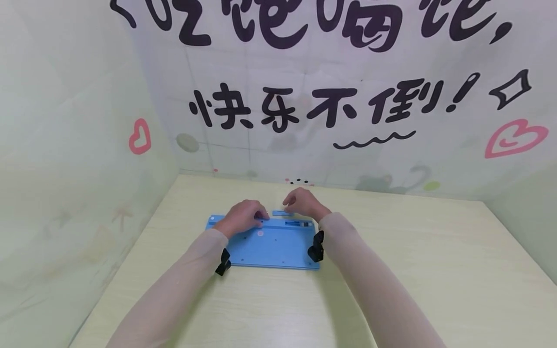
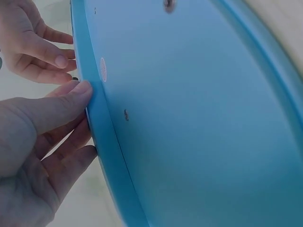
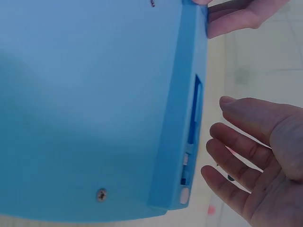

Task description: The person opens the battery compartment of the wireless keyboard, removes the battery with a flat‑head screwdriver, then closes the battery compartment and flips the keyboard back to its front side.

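Observation:
A blue flat keyboard (image 1: 278,249) lies underside up on the table, with small screws and a round pale sticker (image 1: 260,233) on it. Along its far edge, towards the right, a narrow battery compartment (image 3: 193,118) is uncovered. My left hand (image 1: 243,216) pinches the far edge, thumb (image 2: 78,97) on top and fingers against the outer side. Just behind the keyboard lies a small blue strip, apparently the compartment's cover (image 1: 282,213). My right hand (image 1: 303,202) hovers by this strip, fingers loosely bent. In the right wrist view nothing shows between its fingers.
The pale wooden table (image 1: 426,270) extends on both sides of the keyboard. A light wall covering (image 1: 270,159) with black lettering and pink hearts rises behind the table, and another wall stands at the left.

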A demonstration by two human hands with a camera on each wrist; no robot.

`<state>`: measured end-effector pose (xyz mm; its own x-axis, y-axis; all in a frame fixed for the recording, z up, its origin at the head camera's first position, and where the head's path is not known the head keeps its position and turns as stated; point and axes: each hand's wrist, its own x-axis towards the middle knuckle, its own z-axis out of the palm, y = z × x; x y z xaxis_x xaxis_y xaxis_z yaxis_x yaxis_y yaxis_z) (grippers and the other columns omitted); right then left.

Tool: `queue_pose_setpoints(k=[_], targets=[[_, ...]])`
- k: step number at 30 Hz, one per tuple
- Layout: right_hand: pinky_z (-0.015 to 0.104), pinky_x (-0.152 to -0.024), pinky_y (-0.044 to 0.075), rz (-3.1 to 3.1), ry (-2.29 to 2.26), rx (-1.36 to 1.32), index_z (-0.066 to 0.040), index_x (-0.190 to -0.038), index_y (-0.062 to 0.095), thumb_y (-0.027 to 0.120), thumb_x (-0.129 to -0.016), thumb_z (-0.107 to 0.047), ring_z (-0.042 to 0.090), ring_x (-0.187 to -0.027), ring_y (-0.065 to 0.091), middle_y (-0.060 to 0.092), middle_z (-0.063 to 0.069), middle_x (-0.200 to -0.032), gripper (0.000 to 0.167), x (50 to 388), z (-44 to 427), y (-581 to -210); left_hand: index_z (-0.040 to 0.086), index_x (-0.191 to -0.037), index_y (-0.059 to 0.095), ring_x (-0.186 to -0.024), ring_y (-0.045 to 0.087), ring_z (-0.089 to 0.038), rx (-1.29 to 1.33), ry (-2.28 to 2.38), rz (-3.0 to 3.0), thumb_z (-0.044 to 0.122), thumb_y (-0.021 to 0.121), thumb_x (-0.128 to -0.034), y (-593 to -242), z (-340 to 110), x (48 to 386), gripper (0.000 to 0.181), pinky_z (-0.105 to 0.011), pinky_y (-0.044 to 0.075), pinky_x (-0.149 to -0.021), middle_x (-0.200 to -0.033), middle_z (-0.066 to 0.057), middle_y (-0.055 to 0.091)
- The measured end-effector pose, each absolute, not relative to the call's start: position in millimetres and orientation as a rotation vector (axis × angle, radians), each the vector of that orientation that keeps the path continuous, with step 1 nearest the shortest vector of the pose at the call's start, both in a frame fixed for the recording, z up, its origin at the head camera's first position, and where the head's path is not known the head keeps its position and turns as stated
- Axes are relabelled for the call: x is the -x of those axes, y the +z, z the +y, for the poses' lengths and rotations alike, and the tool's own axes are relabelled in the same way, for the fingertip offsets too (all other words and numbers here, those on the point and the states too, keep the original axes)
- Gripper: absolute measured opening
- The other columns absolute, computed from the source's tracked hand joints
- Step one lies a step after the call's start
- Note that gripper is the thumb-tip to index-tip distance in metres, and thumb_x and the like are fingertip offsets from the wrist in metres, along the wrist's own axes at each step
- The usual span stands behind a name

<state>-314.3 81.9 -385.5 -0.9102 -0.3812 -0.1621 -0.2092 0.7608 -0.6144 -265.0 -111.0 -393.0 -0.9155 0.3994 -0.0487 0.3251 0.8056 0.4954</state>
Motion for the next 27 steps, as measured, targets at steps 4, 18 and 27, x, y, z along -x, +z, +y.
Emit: queue_pose_setpoints(k=[4, 18, 27], targets=[[0.034, -0.081, 0.048, 2.675, -0.867, 0.419, -0.003, -0.1, 0.069, 0.067, -0.084, -0.011, 0.022, -0.09, 0.059, 0.065, 0.008, -0.098, 0.018, 315.2, 80.3, -388.0, 0.012, -0.099, 0.071, -0.094, 0.059, -0.017, -0.566, 0.738, 2.842, 0.006, 0.07, -0.0797, -392.1, -112.2, 264.5, 0.02, -0.034, 0.045, -0.087, -0.098, 0.0, 0.065], [0.034, -0.083, 0.047, 2.683, -0.782, 0.433, -0.004, -0.096, 0.07, 0.067, -0.083, -0.007, 0.02, -0.086, 0.059, 0.066, 0.007, -0.096, 0.014, 322.8, 72.9, -395.4, 0.012, -0.098, 0.071, -0.093, 0.059, -0.016, -0.56, 0.726, 2.846, 0.007, 0.071, -0.0791, -394.9, -111.4, 266.5, 0.02, -0.034, 0.045, -0.088, -0.097, 0.001, 0.065], [0.035, -0.085, 0.046, 2.678, -0.738, 0.429, -0.007, -0.091, 0.072, 0.069, -0.08, -0.007, 0.019, -0.088, 0.058, 0.067, 0.004, -0.094, 0.011, 323.8, 69.7, -397.8, 0.012, -0.1, 0.071, -0.095, 0.058, -0.017, -0.518, 0.713, 2.832, 0.007, 0.071, -0.0793, -392.7, -109.9, 265.9, 0.021, -0.034, 0.044, -0.089, -0.098, 0.001, 0.065]])
